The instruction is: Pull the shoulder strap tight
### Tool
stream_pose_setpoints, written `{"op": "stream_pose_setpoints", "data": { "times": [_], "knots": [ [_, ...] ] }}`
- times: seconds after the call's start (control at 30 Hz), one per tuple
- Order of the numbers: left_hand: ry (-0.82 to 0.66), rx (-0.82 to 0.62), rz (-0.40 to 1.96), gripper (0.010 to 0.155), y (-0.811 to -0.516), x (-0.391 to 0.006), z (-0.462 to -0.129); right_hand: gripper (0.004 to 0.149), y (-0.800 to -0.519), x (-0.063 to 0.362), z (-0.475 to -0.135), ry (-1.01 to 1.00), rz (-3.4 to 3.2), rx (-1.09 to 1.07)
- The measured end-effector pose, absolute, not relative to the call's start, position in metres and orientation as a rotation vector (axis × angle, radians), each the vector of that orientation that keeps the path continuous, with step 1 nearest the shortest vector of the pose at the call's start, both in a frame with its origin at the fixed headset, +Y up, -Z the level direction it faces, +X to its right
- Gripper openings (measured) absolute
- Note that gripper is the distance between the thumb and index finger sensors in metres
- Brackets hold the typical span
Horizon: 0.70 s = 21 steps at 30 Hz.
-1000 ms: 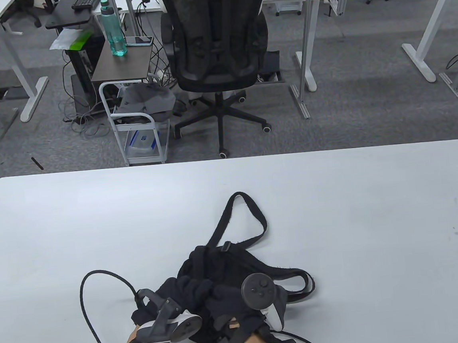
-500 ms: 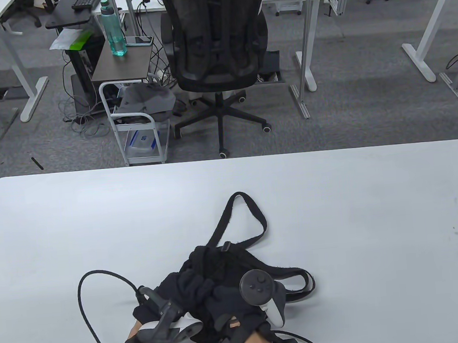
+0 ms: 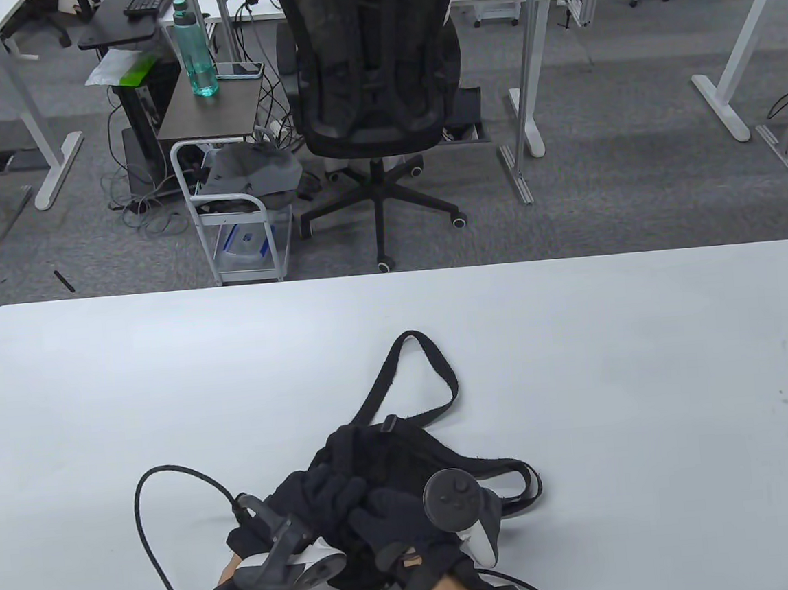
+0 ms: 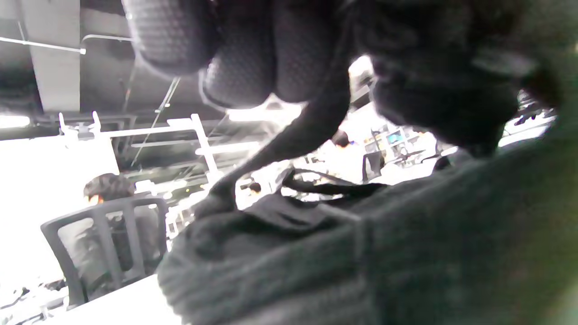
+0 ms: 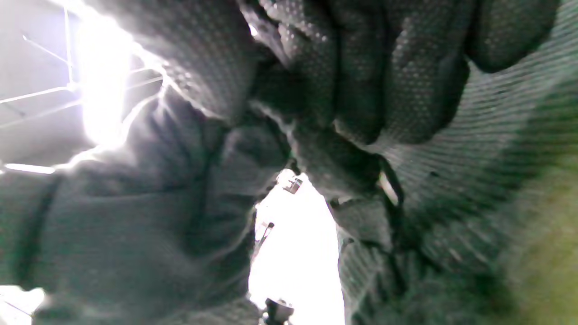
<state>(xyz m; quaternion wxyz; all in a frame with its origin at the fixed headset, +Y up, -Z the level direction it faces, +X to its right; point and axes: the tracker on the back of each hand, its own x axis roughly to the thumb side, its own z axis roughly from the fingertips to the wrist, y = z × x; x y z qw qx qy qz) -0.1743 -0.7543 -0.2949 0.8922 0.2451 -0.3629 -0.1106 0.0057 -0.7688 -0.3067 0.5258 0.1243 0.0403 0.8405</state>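
Looping toward the frame's centre, the strap [image 3: 420, 375] lies above both hands, left hand [image 3: 315, 498] and right hand [image 3: 386, 516], whose curled fingers grip the black bag [image 3: 380, 454].

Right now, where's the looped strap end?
Table view: the strap loop lies flat on the white table, just beyond the black bag, slightly right of centre, away from both hands.

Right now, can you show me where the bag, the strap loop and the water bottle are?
bag [image 3: 387, 450], table view, on its black top fabric.
strap loop [image 3: 441, 366], table view, on the loop's right side.
water bottle [image 3: 197, 57], table view, on its green body.
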Motion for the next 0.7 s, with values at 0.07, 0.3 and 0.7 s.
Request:
{"op": "stream_pose_setpoints", "data": {
  "times": [0.07,0.3,0.7],
  "knots": [
    [-0.760,0.510,-0.227,0.064,-0.754,-0.174,-0.294,0.040,-0.769,0.005,-0.306,0.075,2.028,0.293],
    [-0.742,0.475,-0.206,0.065,-0.758,-0.180,-0.305,0.036,-0.768,0.003,-0.306,0.146,2.012,0.283],
    [-0.716,0.484,-0.258,0.064,-0.756,-0.184,-0.301,0.049,-0.772,0.010,-0.307,0.201,1.974,0.281]
  ]
}}
